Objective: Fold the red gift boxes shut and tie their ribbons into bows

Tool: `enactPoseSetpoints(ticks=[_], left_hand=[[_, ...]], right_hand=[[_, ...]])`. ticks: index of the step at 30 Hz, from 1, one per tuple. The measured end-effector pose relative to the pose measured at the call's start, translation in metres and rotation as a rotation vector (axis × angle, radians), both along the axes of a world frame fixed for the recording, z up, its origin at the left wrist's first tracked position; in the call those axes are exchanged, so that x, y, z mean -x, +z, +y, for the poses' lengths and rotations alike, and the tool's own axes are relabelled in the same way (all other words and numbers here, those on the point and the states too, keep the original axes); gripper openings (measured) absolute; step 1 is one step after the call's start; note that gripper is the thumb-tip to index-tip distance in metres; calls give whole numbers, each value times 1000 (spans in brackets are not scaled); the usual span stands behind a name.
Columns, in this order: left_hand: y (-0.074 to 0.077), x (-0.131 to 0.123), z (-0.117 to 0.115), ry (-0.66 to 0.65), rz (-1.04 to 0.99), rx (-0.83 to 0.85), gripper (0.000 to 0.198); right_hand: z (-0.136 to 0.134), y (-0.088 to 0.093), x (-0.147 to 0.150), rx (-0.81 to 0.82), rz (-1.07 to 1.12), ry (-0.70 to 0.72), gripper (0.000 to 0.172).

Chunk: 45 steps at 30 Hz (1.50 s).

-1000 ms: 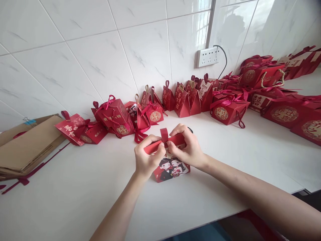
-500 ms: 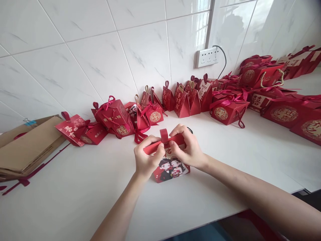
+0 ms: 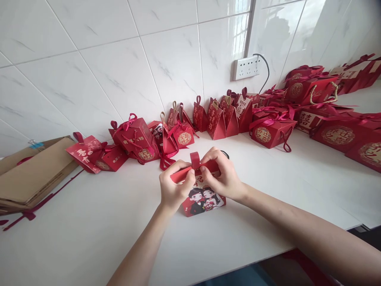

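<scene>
A red and white gift box (image 3: 205, 198) with a cartoon bride and groom on its front stands upright on the white table (image 3: 119, 238). A red ribbon loop (image 3: 195, 159) sticks up from the middle of its top edge. My left hand (image 3: 177, 184) pinches the top on the left of the loop, thumb on the near side. On the right of the loop my right hand (image 3: 222, 174) grips the same top edge between thumb and fingers. The hands hide the box's upper corners, and its back is out of sight.
Red gift boxes (image 3: 133, 139) with ribbons line the wall, and several triangular ones (image 3: 216, 123) stand in the middle. More boxes (image 3: 336, 133) pile up at the right. Flat brown cardboard (image 3: 35, 174) lies left. A power strip (image 3: 247, 68) is on the tiled wall.
Both hands stay at the box top with almost no movement. The right fingers have shifted very slightly at the ribbon loop.
</scene>
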<state>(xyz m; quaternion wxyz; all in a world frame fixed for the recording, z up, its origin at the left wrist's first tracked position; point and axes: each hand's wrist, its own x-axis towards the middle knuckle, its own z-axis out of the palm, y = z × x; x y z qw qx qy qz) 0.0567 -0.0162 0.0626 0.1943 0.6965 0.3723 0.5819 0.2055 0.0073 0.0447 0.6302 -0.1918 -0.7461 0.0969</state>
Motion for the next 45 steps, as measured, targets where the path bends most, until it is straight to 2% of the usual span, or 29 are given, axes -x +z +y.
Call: enactPoseSetpoints(ticks=[7, 21, 35, 45], left_hand=[[-4, 1, 0, -8, -7, -16, 8], [1, 0, 0, 16, -2, 64, 19], [-2, 0, 0, 5, -36, 44, 12], [-2, -1, 0, 4, -28, 57, 14]], right_hand=[[1, -1, -1, 6, 8, 11, 17], [-1, 0, -2, 12, 3, 29, 16], [-1, 0, -1, 15, -7, 11, 18], [-1, 1, -2, -2, -7, 1, 16]])
